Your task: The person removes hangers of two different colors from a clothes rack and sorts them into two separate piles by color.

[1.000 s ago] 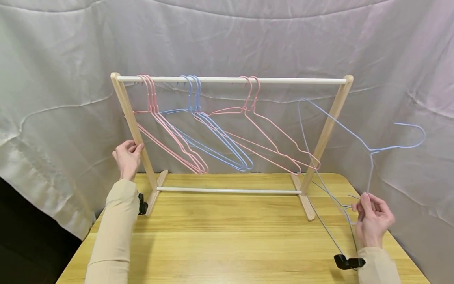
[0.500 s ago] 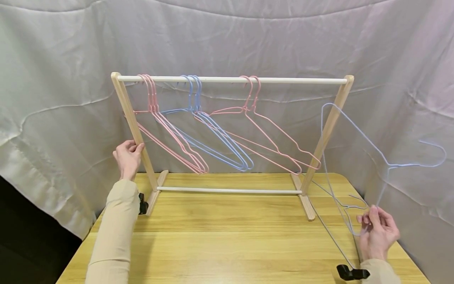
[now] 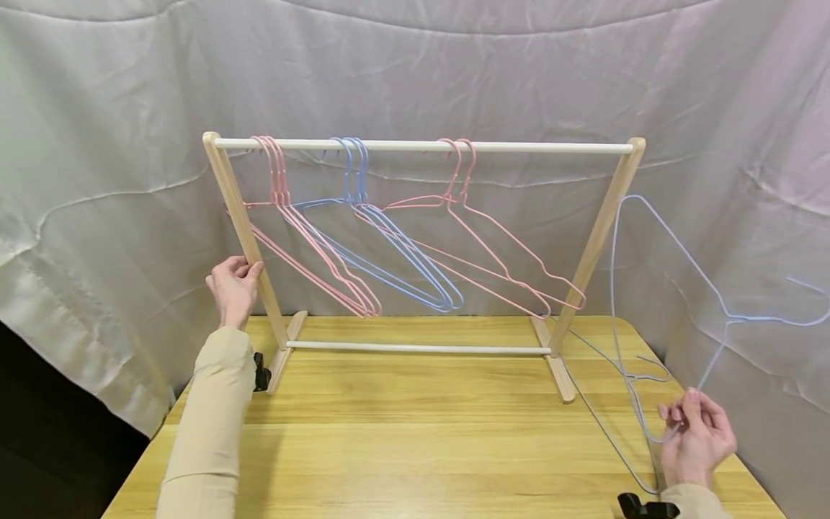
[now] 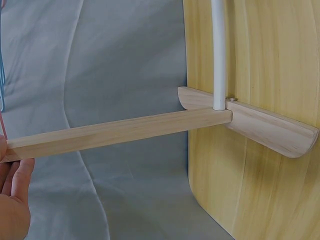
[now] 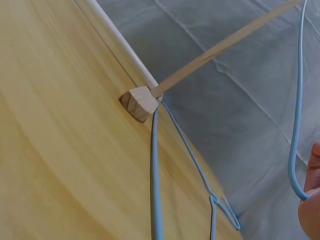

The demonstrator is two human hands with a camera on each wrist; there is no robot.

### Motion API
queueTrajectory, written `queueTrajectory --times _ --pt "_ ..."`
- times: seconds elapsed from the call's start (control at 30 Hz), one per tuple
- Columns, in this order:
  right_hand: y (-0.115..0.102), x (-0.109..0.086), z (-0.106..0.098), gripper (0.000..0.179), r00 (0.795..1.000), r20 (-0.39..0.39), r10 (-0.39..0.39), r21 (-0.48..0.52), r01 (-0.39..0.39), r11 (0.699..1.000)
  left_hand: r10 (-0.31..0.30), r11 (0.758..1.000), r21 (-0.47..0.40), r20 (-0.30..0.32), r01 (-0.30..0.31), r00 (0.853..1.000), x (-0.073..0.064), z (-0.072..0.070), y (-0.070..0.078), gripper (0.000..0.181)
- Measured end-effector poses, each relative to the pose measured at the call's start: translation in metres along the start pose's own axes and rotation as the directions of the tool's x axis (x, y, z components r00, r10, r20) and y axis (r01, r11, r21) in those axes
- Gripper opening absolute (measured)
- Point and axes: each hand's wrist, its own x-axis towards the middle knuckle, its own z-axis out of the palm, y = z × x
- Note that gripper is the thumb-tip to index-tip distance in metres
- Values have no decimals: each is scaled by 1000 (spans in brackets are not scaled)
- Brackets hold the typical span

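My left hand (image 3: 235,288) grips the left wooden post (image 3: 230,193) of a tabletop clothes rack, below its middle. In the left wrist view, fingers reach under that post (image 4: 115,132). At the right, my right hand (image 3: 699,436) pinches a blue wire hanger (image 3: 755,318) by its lower part; its hook points right. The right wrist view catches a bent length of this hanger (image 5: 298,100) beside the hand (image 5: 310,210). Another blue hanger (image 3: 648,377) lies on the table behind, partly hidden by the right hand and sleeve.
From the white top rail (image 3: 551,148) hang pink hangers (image 3: 281,176) at the left, blue hangers (image 3: 362,173) near the middle and two pink hangers (image 3: 465,176) right of them. A lower rail (image 3: 415,349) joins the rack's feet on the wooden table (image 3: 415,447). Grey curtain (image 3: 415,79) surrounds it.
My right hand has moved right and down with the blue hanger, whose hook now reaches the picture's right edge. The left hand and the rack look unchanged.
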Motion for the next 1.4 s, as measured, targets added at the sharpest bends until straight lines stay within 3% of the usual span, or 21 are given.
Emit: queueTrajectory --times 0.3,0.53,0.67,0.93,1.1,1.4 --pt "-9 5 -14 17 992 -119 46 -93 -57 994 3 1000 -2 -1 -3 1000 -1 0 1 36" --pt "-11 5 -24 19 980 -179 87 -211 -125 970 8 1000 3 -1 -8 1000 -2 -1 1 36" --pt "-10 6 -29 15 974 -200 105 -297 -162 941 3 1000 14 -12 -3 1000 -1 -1 0 35" --pt "-10 6 -36 15 937 -300 178 -461 -305 833 18 1000 7 -12 -17 1000 1 1 -2 34" --pt "-9 5 -37 20 934 -306 185 -529 -328 782 20 1000 7 -14 -20 1000 0 1 -1 34" --pt "-10 3 -41 22 932 -275 237 -576 -357 735 20 1000 10 -18 -20 1000 0 1 -2 33"
